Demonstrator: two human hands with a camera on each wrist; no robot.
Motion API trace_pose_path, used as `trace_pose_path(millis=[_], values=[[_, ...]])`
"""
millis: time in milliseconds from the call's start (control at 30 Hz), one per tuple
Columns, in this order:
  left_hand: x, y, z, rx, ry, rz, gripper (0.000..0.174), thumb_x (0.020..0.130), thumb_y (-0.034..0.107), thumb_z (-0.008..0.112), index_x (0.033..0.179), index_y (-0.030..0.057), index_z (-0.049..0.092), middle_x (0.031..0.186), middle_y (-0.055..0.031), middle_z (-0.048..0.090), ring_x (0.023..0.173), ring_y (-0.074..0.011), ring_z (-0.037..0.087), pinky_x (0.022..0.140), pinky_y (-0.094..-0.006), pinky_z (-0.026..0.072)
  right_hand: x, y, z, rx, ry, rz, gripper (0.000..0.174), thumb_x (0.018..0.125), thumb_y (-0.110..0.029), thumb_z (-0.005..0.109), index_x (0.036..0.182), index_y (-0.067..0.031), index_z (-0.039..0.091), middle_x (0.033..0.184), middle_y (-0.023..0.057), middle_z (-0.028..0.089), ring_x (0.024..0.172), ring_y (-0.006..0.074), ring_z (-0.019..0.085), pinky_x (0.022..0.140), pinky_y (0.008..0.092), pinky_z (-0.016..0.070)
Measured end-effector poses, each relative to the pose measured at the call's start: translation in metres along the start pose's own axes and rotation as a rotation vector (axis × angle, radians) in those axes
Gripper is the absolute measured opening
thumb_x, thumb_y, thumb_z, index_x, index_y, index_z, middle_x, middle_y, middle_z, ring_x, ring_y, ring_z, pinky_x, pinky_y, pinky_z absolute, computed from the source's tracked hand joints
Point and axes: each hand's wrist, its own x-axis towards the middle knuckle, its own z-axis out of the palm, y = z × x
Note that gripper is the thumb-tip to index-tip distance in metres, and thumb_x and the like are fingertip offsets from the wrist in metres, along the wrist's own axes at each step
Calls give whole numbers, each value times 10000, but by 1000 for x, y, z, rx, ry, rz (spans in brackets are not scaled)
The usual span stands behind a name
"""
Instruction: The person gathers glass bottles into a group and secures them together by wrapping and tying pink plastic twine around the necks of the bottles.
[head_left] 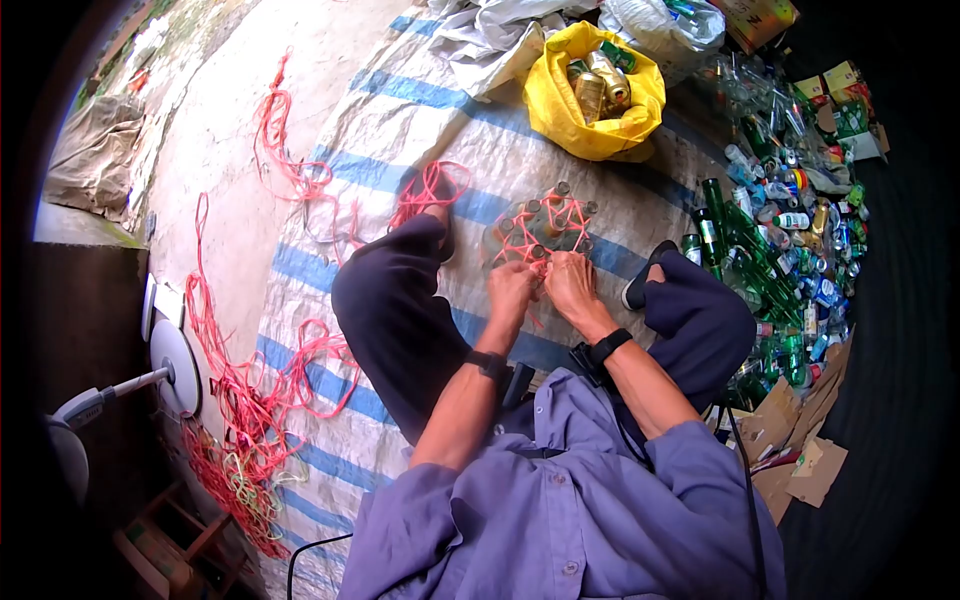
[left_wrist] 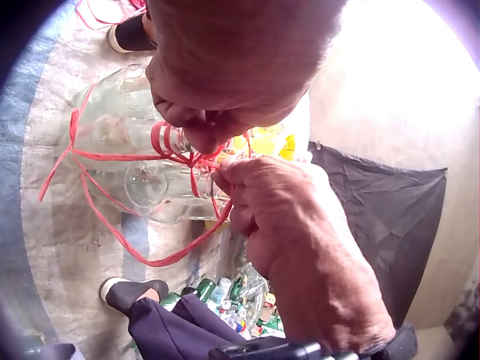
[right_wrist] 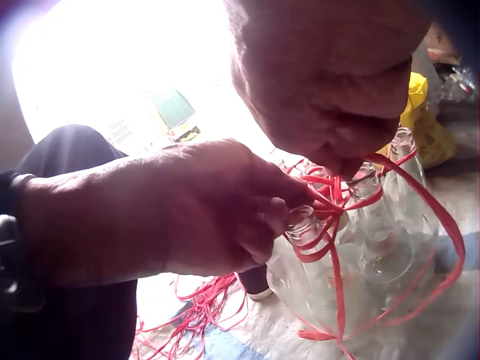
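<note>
Several clear glass bottles [right_wrist: 386, 247] stand bunched together between the person's feet, with red plastic twine [right_wrist: 340, 292] looped around their necks and crossing between them. At the near side of the bunch, the left hand [head_left: 512, 290] pinches the twine close to a bottle neck. Right beside it, the right hand [head_left: 572, 287] also pinches the twine, its fingertips at the knotted strands. A long loop and loose ends of twine hang down beside the bottles in the left wrist view. The fingertips of both hands are partly hidden behind the knuckles.
A yellow bag [head_left: 560, 135] of cans stands beyond the bottles. Piled green bottles and crushed cans [head_left: 790, 220] lie at the right, with cardboard [head_left: 815, 470] nearer. Tangled red twine [head_left: 240, 400] spreads over the striped sheet [head_left: 310, 265] at the left, near a white fan [head_left: 175, 365].
</note>
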Motion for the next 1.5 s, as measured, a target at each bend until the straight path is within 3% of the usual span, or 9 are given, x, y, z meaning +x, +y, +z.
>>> trace_pose_path(millis=[833, 900, 1067, 1133, 1200, 1267, 1333, 1433, 1500], values=[[15, -22, 3, 216, 98, 68, 219, 734, 200, 688, 839, 18, 749, 720, -179, 698, 689, -265, 703, 655, -370, 535, 5, -2, 16, 175, -142, 73, 228, 801, -153, 594, 767, 64, 656, 767, 339, 618, 788, 485, 657, 674, 524, 523], [13, -20, 4, 206, 104, 124, 138, 790, 110, 681, 790, -26, 706, 612, -38, 607, 559, -106, 550, 515, -294, 441, 5, -6, 11, 183, -240, 141, 212, 795, -135, 605, 824, 63, 673, 811, 333, 631, 824, 459, 668, 690, 502, 529], [6, -10, 3, 226, 86, 125, 138, 796, 106, 676, 816, -29, 700, 617, -29, 601, 590, -95, 537, 545, -299, 437, -3, -5, 16, 273, -336, 244, 244, 796, -135, 612, 906, 71, 682, 858, 326, 648, 866, 409, 691, 708, 470, 537], [6, -10, 3, 186, 63, 97, 139, 797, 107, 678, 823, -28, 699, 617, -27, 599, 599, -92, 532, 553, -301, 436, -6, -10, 7, 333, -424, 143, 226, 851, -103, 538, 954, 88, 602, 595, 209, 586, 499, 245, 619, 423, 389, 435], [12, -20, 2, 258, 92, 157, 190, 764, 181, 693, 849, 16, 735, 726, -177, 694, 689, -277, 697, 660, -388, 523, -3, 12, 34, 295, -397, 27, 234, 858, -95, 529, 988, 91, 587, 608, 192, 582, 469, 239, 595, 395, 389, 418], [11, -16, 2, 203, 76, 121, 171, 785, 157, 687, 839, -2, 719, 674, -101, 652, 628, -188, 619, 592, -352, 484, -3, 6, 31, 257, -366, -85, 245, 865, -88, 520, 1022, 93, 571, 622, 175, 578, 439, 233, 572, 368, 390, 401], [9, -13, 4, 147, 53, 86, 156, 806, 132, 681, 828, -21, 702, 621, -26, 610, 568, -100, 541, 523, -317, 444, -9, -18, 7, 576, -375, 380, 266, 865, -58, 489, 1095, 75, 514, 690, 144, 594, 428, 223, 547, 350, 384, 392], [9, -13, 4, 232, 73, 150, 172, 815, 155, 680, 827, -14, 704, 632, -37, 628, 567, -108, 564, 505, -318, 449, -11, -15, 4, 690, -394, 456, 300, 858, -40, 470, 1143, 53, 447, 735, 136, 599, 428, 222, 547, 340, 373, 394], [10, -15, 5, 274, 71, 101, 193, 781, 207, 660, 826, 34, 734, 727, -196, 680, 698, -336, 685, 662, -424, 518, -9, -8, 5, 660, -445, 471, 413, 852, -107, 530, 1207, 77, 428, 867, 198, 618, 557, 261, 620, 389, 378, 457]])
